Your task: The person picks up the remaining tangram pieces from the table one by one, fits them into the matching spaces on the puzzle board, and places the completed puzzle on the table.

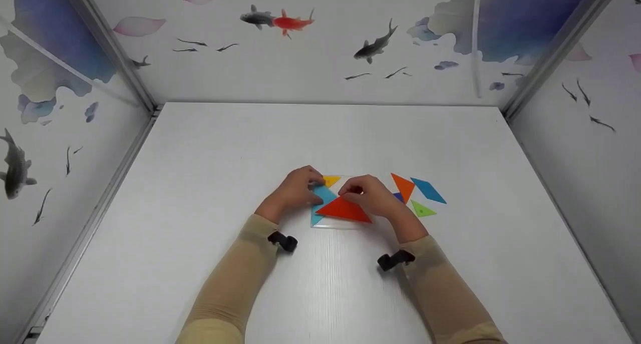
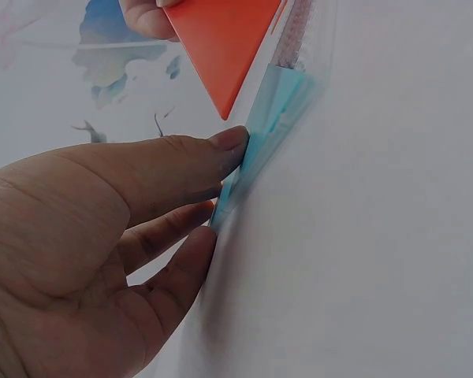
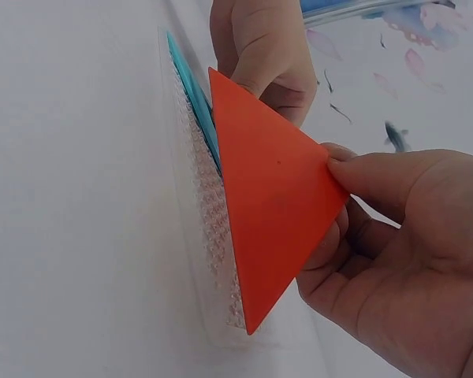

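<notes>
My right hand pinches a red triangle tangram piece by its top corner, thumb on the near face. The piece is tilted above a clear, shallow tray with a bumpy floor, as the right wrist view shows. A large light-blue triangle lies along the tray's left side. On it rests the thumb of my left hand, the other fingers beside the tray's left edge. Near the tray's far edge is a yellow triangle, partly hidden by my left fingers.
Right of the tray lie an orange triangle, a blue parallelogram and a green triangle. A dark-blue piece is mostly hidden behind my right hand. White printed walls enclose the white table at the back and sides.
</notes>
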`<state>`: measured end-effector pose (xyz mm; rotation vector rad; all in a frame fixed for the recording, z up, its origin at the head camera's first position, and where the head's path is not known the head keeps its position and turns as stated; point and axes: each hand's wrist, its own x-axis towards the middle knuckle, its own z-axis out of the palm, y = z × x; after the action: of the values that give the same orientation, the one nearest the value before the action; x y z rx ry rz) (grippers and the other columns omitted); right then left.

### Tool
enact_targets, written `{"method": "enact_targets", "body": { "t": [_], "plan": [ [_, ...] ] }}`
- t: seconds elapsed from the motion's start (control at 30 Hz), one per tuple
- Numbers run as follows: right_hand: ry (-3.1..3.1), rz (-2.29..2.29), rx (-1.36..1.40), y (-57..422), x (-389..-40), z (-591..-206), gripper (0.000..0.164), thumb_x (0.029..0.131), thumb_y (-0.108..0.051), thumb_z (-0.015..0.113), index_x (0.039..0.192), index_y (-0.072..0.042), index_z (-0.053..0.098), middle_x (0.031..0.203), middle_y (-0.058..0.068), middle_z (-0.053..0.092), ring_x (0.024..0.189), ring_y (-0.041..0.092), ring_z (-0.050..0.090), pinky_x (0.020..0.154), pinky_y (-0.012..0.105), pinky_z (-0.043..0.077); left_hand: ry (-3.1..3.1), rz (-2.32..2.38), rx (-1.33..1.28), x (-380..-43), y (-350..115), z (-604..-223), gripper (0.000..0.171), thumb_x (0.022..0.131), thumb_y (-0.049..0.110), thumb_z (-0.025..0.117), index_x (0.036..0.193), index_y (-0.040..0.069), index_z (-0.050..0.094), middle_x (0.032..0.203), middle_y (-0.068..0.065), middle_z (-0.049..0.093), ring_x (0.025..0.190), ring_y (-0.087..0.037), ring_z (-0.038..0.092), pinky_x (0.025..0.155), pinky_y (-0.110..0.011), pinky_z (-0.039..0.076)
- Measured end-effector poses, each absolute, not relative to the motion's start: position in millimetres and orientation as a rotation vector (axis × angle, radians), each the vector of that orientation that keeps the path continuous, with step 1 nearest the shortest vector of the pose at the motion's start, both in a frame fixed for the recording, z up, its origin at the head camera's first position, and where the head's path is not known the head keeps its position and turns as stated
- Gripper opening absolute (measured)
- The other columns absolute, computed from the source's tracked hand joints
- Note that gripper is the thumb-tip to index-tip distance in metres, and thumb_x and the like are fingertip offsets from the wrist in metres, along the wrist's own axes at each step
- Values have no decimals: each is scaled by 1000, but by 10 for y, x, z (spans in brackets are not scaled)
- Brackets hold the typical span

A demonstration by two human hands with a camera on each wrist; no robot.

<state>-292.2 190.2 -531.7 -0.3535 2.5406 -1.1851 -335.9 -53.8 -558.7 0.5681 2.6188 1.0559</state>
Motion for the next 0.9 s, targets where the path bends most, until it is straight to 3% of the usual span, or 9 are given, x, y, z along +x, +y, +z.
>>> {"method": "enact_targets", "body": {
  "t": [0.3, 0.9],
  "plan": [
    [2521, -1193, -387, 1878, -2912, -5339, 17, 104, -13, 69, 117, -16, 79, 113, 1, 72, 110, 25, 63, 96, 35, 57, 2633, 1016, 545, -3334, -553, -5589, 41, 88, 19, 87, 127, 16, 77, 132, 3, 63, 126, -21, 57, 115, -38, 50],
    [2522, -1180, -461, 1864, -2904, -5331, 15, 104, -14, 69, 114, -16, 81, 109, 1, 73, 104, 24, 63, 91, 33, 55, 2627, 1031, 622, -3365, -548, -5593, 42, 88, 17, 87, 128, 10, 77, 134, -3, 65, 127, -24, 60, 114, -37, 52]
  ]
}}
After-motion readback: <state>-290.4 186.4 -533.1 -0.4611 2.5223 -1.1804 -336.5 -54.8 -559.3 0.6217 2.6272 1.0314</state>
